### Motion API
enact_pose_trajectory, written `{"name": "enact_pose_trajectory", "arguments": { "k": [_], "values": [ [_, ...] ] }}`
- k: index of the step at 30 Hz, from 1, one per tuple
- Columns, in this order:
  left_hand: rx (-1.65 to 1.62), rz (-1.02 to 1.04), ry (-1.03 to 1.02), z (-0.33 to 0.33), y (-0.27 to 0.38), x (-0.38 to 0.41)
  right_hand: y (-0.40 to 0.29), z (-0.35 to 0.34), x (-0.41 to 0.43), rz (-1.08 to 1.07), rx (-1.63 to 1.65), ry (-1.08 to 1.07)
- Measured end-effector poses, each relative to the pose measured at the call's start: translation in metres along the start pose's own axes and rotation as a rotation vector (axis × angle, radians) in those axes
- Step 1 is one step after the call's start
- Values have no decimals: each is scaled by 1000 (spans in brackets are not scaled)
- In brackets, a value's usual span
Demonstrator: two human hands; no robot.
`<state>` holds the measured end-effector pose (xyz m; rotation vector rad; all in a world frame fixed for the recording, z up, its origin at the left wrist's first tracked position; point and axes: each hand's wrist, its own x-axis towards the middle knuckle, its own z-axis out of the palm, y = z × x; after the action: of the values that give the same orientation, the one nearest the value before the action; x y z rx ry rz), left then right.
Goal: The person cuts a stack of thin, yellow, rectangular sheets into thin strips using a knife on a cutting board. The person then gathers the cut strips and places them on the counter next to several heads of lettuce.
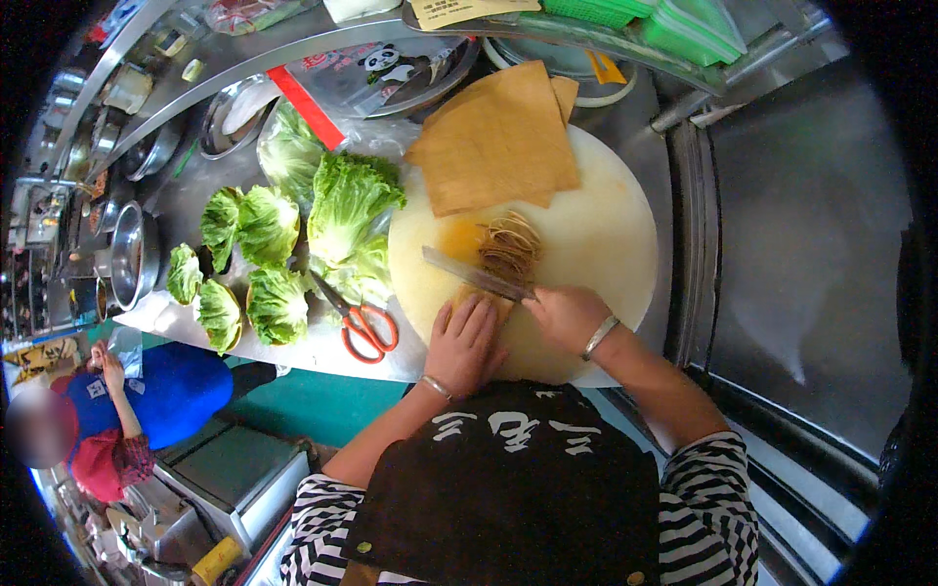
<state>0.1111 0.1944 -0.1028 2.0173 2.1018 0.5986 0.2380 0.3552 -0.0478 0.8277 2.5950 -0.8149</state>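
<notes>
My right hand (568, 319) grips a kitchen knife (465, 269), its blade pointing left across the round white cutting board (612, 212). With fingers laid flat, my left hand (463, 348) holds down a folded brown food sheet (504, 308), probably tofu skin, just on the near side of the blade. Part of that piece is hidden under the fingers. Beyond the knife lies a heap of thin brown shreds (509, 249). Several larger brown sheets (498, 139) are stacked at the board's far side, partly overhanging its edge.
Left of the board lie orange-handled scissors (359, 326), a lettuce head (352, 205) and several lettuce-leaf portions (267, 227). A metal bowl (132, 256) stands farther left. A metal shelf (293, 40) overhangs the back. A person in a blue apron (176, 392) is at lower left.
</notes>
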Motion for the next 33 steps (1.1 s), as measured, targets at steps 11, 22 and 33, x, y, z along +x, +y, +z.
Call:
{"name": "enact_pose_trajectory", "arguments": {
  "k": [11, 22, 33],
  "values": [
    [-134, 10, 57, 15, -7, 11, 43, -19, 8, -63, 60, 151],
    [120, -55, 14, 19, 12, 29, 26, -5, -2, -67, -152, 150],
    [9, -30, 112, 28, 1, 34, 20, -25, -14, -109, -182, 182]
  ]
}}
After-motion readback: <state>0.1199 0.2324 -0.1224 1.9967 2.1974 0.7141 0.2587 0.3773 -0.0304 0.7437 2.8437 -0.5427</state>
